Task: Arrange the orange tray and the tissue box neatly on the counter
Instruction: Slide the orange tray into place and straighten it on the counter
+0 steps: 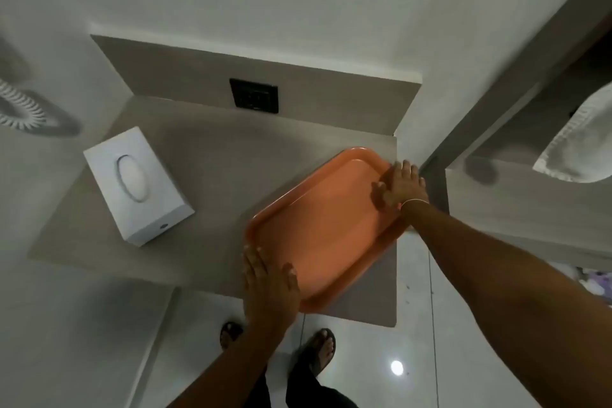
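Near edge of the bench: left hand is laid flat on the near-left corner of the orange tray, fingers spread, thumb over the rim; a closed grip is not seen, more a press than a clamp. Right hand is laid on the far-right end of the tray, palm down, fingers extended over the rim toward the bench's right edge; whether anything is curled under the rim cannot be told.

Tray is lying flat, empty, skewed: long axis runs diagonally from the near-left toward the far-right corner of the bench. Its right side appears to overhang the bench's right edge slightly. Both hands are on it, one per end, so a rotation to square it with the bench edges is judged the step in hand.

Tissue box is well apart, toward the left edge, untouched, also skewed, long axis running near-right to far-left. The left hand is the nearer one to it.

Far edge: a wall socket is seen on the backsplash.

Count: one tray, one tissue box, two hands.
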